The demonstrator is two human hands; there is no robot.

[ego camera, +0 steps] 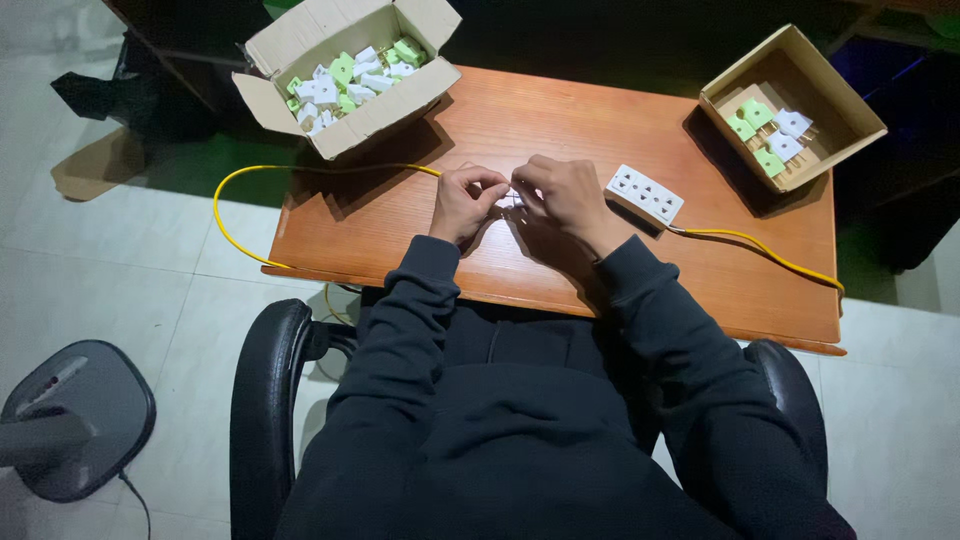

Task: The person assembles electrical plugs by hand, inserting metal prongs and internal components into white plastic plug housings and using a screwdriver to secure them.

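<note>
I see my left hand point(466, 200) and right hand point(566, 192) pinched together on a small white plug piece point(511, 199), mostly hidden by fingers, over the middle of the wooden table point(420, 235), left of the white power strip point(645, 194).

Dark long-sleeved hooded top, ribbed cuffs, bare hands

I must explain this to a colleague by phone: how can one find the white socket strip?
Start at the wooden desk. The socket strip lies flat just beyond the right hand, before the smaller box. It alone is long and white, with a yellow cable.
</note>
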